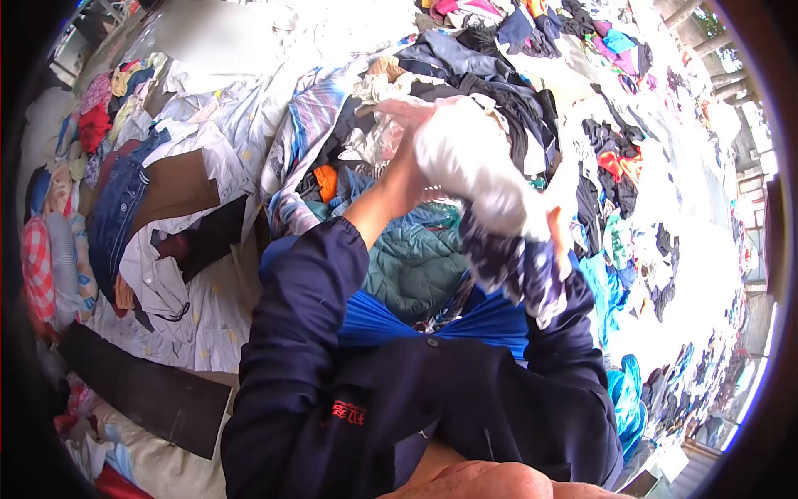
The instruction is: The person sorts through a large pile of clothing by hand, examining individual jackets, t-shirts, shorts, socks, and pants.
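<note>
My left hand [405, 154] is raised over the clothes pile, closed on the upper left end of a white garment [478, 166]. On the other side, my right hand [560, 237] is closed around the cloth near its lower right end. A dark navy and white patterned cloth [503, 249] hangs beneath the white one; whether the two are joined I cannot tell. Below them lies a green quilted garment [416, 266], close to my lap. An orange cloth [326, 182] sits left of my forearm.
Dark clothes [465, 58] are heaped in front. On the left lie a denim garment [116, 216], a brown cloth [179, 195] and a dark board [145, 391]. More piles, one with a red-orange cloth [619, 166], spread along the right on white sheeting.
</note>
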### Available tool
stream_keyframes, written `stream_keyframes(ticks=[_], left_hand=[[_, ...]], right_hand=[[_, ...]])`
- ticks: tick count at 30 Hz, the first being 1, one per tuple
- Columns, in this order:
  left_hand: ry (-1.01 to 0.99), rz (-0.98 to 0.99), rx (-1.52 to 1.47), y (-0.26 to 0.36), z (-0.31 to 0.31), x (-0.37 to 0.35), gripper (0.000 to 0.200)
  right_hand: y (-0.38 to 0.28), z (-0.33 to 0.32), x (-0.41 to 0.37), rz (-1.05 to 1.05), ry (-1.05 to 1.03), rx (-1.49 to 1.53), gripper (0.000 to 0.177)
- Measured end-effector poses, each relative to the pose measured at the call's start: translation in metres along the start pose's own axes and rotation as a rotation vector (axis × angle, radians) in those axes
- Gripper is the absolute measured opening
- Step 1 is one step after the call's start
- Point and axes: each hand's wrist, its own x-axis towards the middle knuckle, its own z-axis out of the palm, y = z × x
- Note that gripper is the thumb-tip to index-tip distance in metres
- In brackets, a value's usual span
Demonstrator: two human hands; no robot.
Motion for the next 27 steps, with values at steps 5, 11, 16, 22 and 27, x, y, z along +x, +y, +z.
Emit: stream_keyframes(ticks=[5,11,16,22,27], left_hand=[[-0.076,0.057,-0.307,0.004,-0.011,0.002,0.064],[-0.063,0.006,-0.163,0.004,0.0,-0.012,0.057],[-0.198,0.096,0.096,0.004,0.022,-0.018,0.052],[-0.108,0.764,1.701,-0.005,0.023,-0.02,0.027],[-0.067,0.905,1.748,-0.008,0.021,-0.017,0.023]], right_hand=[[0.068,0.032,-0.016,0.254,-0.168,0.205,0.05],[0.088,0.036,0.004,0.323,-0.076,0.144,0.053],[0.08,0.04,0.038,0.151,-0.058,0.347,0.053],[0.088,0.039,0.059,0.202,0.022,0.395,0.03],[0.088,0.036,0.065,0.229,0.219,0.43,0.016]])
